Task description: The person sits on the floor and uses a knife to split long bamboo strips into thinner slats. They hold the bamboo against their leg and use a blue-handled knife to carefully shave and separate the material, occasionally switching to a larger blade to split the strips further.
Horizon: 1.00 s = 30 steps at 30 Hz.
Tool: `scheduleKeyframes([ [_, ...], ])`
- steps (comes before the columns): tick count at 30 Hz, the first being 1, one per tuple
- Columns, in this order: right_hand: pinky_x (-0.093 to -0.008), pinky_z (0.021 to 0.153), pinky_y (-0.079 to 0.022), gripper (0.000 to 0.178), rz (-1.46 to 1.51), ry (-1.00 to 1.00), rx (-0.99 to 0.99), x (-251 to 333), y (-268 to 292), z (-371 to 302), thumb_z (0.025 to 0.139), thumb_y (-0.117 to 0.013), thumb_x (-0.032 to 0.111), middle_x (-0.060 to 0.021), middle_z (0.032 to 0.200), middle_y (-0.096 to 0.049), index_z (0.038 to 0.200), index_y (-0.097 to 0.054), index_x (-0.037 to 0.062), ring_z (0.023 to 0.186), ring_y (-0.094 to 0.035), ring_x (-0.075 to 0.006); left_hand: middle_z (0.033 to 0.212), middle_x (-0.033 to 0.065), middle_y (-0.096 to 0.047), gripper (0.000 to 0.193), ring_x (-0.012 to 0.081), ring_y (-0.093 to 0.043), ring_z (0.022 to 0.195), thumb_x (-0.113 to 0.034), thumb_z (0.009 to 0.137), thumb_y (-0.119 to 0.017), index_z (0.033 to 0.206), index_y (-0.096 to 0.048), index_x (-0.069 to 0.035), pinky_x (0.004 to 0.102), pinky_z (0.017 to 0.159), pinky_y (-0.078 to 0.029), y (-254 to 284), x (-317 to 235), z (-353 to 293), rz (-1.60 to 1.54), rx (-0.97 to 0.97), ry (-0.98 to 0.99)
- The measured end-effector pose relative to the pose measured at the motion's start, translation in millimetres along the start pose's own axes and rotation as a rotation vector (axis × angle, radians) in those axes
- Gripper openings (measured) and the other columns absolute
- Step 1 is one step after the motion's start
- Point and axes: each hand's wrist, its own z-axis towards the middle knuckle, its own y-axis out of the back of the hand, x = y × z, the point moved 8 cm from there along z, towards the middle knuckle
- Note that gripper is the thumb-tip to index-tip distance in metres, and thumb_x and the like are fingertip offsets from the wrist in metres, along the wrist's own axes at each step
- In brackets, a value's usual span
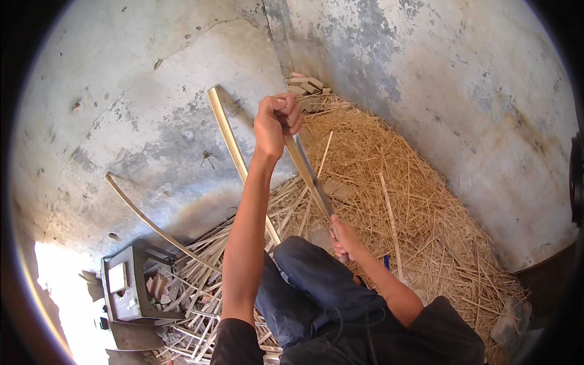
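My left hand (278, 123) is raised in front of me, fingers closed round the upper end of a pale bamboo strip (301, 161). The strip slants down toward my right hand (345, 238), which is wrapped round the handle of a long grey-bladed knife (319, 189). The blade lies along the strip's right side; I cannot tell whether its edge is in the bamboo. Part of the strip's lower end is hidden near my right hand and knee. Another long bamboo strip (228, 135) rises just left of my left forearm, passing behind it.
A thin curved strip (143, 214) leans at the left wall. Beside it stands a worn wooden frame (129, 292) with scraps. Split sticks (198, 322) lie on the left. Bamboo shavings (389, 164) are heaped toward the corner, where bricks (306, 84) lie. Stained walls (438, 79) close in.
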Motion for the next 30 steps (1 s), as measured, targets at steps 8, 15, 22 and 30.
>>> scheduleKeyframes([
  [8,-0.0263,0.032,-0.03,0.066,0.341,0.09,0.082,113,-53,-35,0.104,-0.036,0.075,0.0059,0.048,-0.031,0.079,-0.043,0.0146,0.032,-0.029,-0.0067,0.063,-0.0029,-0.018,0.03,0.0111,-0.016,0.056,-0.027,0.089,-0.044,0.07,-0.024,-0.015,0.032,0.05,-0.016,-21,2,-1,0.033,-0.024,-0.021],
  [15,-0.0281,0.035,-0.032,0.064,0.113,0.164,-0.091,75,-44,-30,0.106,-0.036,0.071,0.0021,0.051,-0.035,0.084,-0.044,0.0124,0.034,-0.033,-0.0097,0.062,-0.0027,-0.019,0.031,0.0108,-0.017,0.056,-0.027,0.089,-0.044,0.069,-0.024,-0.015,0.032,0.05,-0.016,-28,4,-1,0.086,-0.008,-0.052],
  [22,-0.0365,0.042,-0.04,0.064,0.101,-0.204,-0.118,9,-25,-10,0.109,-0.042,0.062,-0.001,0.052,-0.041,0.074,-0.047,0.0082,0.038,-0.04,-0.015,0.061,-0.0025,-0.02,0.03,0.0118,-0.017,0.055,-0.026,0.088,-0.042,0.068,-0.022,-0.015,0.0328,0.05,-0.016,-15,1,-6,0.044,0.016,-0.028],
  [30,-0.0394,0.045,-0.039,0.066,-0.623,0.269,-0.383,21,13,-2,0.107,-0.049,0.059,-0.0059,0.054,-0.05,0.077,-0.057,0.0015,0.041,-0.048,-0.0205,0.061,-0.0028,-0.019,0.029,0.0116,-0.017,0.055,-0.025,0.087,-0.041,0.068,-0.021,-0.016,0.0324,0.051,-0.017,-19,-3,-8,0.042,0.043,-0.008],
])
